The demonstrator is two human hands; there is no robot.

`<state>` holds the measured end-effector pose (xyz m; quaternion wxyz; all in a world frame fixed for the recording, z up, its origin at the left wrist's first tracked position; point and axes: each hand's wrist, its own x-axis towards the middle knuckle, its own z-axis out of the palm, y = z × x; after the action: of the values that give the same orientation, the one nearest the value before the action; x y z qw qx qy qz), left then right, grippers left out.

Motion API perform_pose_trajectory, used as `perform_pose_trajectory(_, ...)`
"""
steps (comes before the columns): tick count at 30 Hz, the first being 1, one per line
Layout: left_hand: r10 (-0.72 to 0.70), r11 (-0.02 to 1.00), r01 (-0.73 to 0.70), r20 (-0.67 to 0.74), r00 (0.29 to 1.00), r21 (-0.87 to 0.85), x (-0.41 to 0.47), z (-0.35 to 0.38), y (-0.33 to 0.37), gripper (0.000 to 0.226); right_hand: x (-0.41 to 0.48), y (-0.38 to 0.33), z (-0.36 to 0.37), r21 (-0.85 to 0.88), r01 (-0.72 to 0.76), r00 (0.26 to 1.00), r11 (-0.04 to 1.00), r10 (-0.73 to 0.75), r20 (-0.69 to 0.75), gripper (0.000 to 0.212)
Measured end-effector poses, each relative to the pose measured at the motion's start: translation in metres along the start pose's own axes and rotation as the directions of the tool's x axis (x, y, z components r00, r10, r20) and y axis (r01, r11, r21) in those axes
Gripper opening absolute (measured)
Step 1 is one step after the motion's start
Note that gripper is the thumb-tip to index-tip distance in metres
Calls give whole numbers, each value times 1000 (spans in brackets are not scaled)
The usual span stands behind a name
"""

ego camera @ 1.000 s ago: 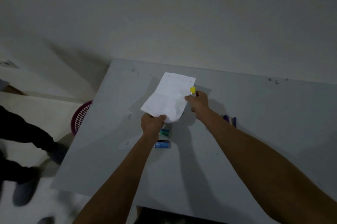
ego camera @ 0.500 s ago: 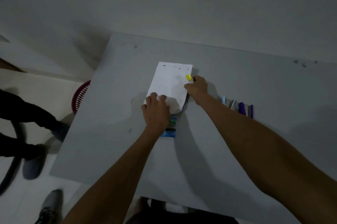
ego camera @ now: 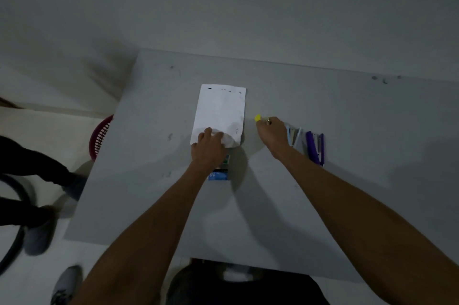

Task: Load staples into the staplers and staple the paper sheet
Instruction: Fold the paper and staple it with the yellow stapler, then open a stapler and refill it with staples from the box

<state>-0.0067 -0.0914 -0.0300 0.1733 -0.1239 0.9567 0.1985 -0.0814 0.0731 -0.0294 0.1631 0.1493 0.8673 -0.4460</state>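
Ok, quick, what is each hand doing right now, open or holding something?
Left hand: on the near corner of the paper; pressing or pinching, cannot tell.
Right hand: closed round a yellow stapler.

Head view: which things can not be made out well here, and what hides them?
All in the head view.
Yellow stapler: only its tip shows; the right hand grips the rest.
Paper sheet: near corner under the left hand; gripping or pressing, unclear.
Marks on the sheet's far edge: too small and dim.
Staple box: the left hand covers part.
Pale blue stapler: the right hand covers part.
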Motion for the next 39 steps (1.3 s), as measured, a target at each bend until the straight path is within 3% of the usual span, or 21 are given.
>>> perform_pose_trajectory(4, 8, 1000, -9, 19, 1000, 21, -2, 1, 1, 44, -16, 15, -3, -254, 111, 991, 961, -126, -45, 29)
perform_pose_trajectory(7, 3, 1000, -4, 26, 1000, 28, -2, 2, 2, 45, -24, 15, -1, -427, 99, 990, 899, -134, -52, 34)
perform_pose_trajectory(11, 9, 999, -10, 13, 1000, 36, -1, 5, 1, 45, -29, 14, 0, -523, 52, 988, 851, -120, -98, 36)
perform_pose_trajectory(22, 25, 999, -24, -13, 1000, 48, -5, 5, 1, 46, -33, 19, -9, -424, 34, 997, 905, -59, -47, 48)
perform_pose_trajectory(29, 45, 999, -45, -7, 999, 27, -13, 3, -3, 50, -39, 32, -39, -443, 126, 968, 887, -208, -141, 37)
perform_pose_trajectory(39, 31, 998, -37, -119, 992, -52, -38, 11, 3, 55, -30, 46, -55, -378, 50, 992, 924, -89, -85, 54)
